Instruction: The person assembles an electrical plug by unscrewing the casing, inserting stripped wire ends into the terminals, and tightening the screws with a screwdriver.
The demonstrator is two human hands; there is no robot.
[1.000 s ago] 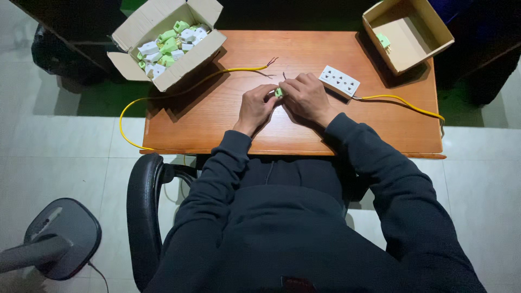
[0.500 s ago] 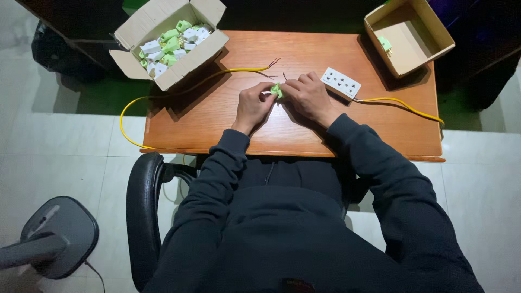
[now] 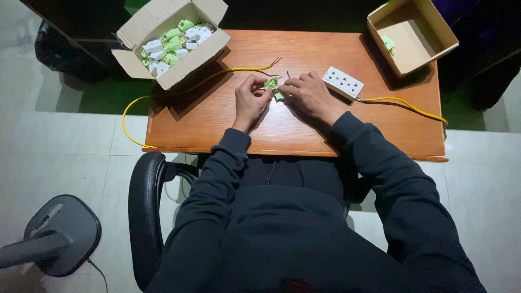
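Head camera looks down on a person seated at a wooden table (image 3: 336, 135). Both hands meet near the middle of the table, over its surface. The left hand (image 3: 251, 99) is closed, its fingers pinching a small green plug part (image 3: 271, 83). The right hand (image 3: 307, 93) is closed too and grips the same piece from the other side; a second green bit (image 3: 279, 96) shows just under its fingers. A yellow cable (image 3: 163, 95) runs from the left edge of the table toward the hands, and its bare wire ends (image 3: 275, 61) lie just beyond them. A white socket strip (image 3: 343, 82) lies just beside the right hand. An open cardboard box (image 3: 171, 40) full of green and white plug parts stands at the far left corner, and another cardboard box (image 3: 412, 35), nearly bare, at the far right
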